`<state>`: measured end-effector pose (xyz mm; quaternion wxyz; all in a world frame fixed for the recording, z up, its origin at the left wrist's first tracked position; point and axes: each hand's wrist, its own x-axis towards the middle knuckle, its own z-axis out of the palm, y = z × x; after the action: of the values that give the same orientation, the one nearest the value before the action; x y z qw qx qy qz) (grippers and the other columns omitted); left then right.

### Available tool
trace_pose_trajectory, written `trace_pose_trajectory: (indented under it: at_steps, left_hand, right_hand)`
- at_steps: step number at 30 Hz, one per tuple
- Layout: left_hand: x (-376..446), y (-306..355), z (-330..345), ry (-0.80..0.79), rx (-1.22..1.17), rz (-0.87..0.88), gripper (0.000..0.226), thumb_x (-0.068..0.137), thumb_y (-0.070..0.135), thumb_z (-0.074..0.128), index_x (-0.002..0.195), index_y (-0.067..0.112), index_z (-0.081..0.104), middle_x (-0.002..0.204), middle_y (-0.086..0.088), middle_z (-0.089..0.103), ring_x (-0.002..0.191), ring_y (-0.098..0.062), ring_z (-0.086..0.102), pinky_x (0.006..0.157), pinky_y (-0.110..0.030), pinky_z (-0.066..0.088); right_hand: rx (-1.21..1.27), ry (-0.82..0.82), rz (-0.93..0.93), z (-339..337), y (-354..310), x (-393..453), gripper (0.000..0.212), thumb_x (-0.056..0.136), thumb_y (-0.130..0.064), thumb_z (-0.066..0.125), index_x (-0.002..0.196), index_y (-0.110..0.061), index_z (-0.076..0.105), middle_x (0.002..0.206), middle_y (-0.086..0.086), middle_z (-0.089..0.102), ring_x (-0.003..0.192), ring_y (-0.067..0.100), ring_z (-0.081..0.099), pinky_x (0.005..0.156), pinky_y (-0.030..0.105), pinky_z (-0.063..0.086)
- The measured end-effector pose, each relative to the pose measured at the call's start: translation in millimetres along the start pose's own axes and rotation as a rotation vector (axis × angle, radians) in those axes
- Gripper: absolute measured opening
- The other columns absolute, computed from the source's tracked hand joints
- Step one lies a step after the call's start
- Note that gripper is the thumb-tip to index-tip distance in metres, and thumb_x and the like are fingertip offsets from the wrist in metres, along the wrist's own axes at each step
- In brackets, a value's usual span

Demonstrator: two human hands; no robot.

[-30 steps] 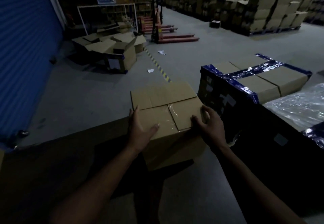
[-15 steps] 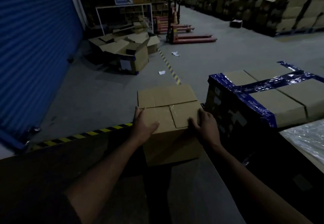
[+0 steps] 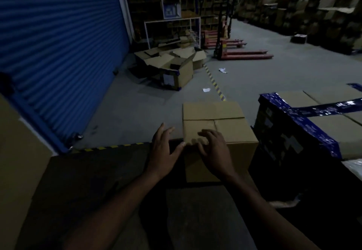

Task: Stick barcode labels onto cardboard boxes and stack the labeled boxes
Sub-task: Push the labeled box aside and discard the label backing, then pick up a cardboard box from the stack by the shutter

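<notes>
Cardboard is the material at the centre of this moment: a plain brown cardboard box with taped top flaps point(image 3: 215, 130) is sitting in the middle of the scene, just left of a large carton bound in shiny blue tape point(image 3: 305, 132). What it is resting on is too dark to tell.

Half a second ago both hands were clasping the box by its near corners; now they are letting go. The left hand point(image 3: 164, 152) is drawing off to the left of the box, fingers spread and straight, with only the thumb tip touching or nearly touching the near left corner. The right hand point(image 3: 213, 148) is hovering over the near part of the top, fingers loosely curved and fanned, holding nothing; whether its fingertips are touching the cardboard is not clear in the dim light.

This suggests the box is being set down in its place and the placing step is ending. No barcode label is showing on the faces in view, so whether this box is already labelled cannot be told. Likely the hands are coming free for the next label or the next box.

Farther off, opened cartons point(image 3: 172, 67) are lying beside a blue roller door point(image 3: 58, 44), and a red pallet jack point(image 3: 242, 53) is parked on the grey floor.
</notes>
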<state>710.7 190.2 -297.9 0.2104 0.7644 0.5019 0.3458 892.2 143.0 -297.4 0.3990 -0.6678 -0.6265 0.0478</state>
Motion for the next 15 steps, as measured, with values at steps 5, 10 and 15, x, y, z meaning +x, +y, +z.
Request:
trace_pose_trajectory:
  at_steps: [5,10,15]
  left_hand:
    - [-43.1,-21.0,-78.1,0.159,0.049,0.024,0.061,0.092,0.050,0.061,0.145,0.027,0.042,0.161,0.010,0.020,0.136,0.016,0.018,0.108,-0.011,0.021]
    - [-84.2,-46.7,-168.5,0.325,0.160,0.012,0.063,0.091,0.051,0.059,0.144,0.020,0.046,0.152,0.009,0.034,0.139,0.011,0.024,0.109,-0.003,0.019]
    - [-124.5,-60.6,-259.6,0.483,0.228,-0.006,0.062,0.092,0.052,0.060,0.145,0.025,0.041,0.149,0.010,0.037,0.139,-0.002,0.034,0.110,-0.013,0.028]
  right_hand:
    - [0.131,-0.120,-0.114,35.6,-80.5,-8.1,0.029,0.092,-0.031,0.063,0.120,-0.024,0.062,0.122,-0.006,0.058,0.119,0.009,0.047,0.089,0.018,0.037]
    - [0.286,-0.221,-0.270,69.2,-173.4,-13.7,0.035,0.091,-0.030,0.064,0.125,-0.024,0.057,0.126,-0.005,0.057,0.119,0.009,0.047,0.091,0.018,0.037]
    - [0.383,-0.258,-0.413,96.4,-271.8,-17.1,0.036,0.090,-0.028,0.067,0.125,-0.024,0.058,0.125,-0.008,0.058,0.116,0.004,0.046,0.094,0.021,0.039]
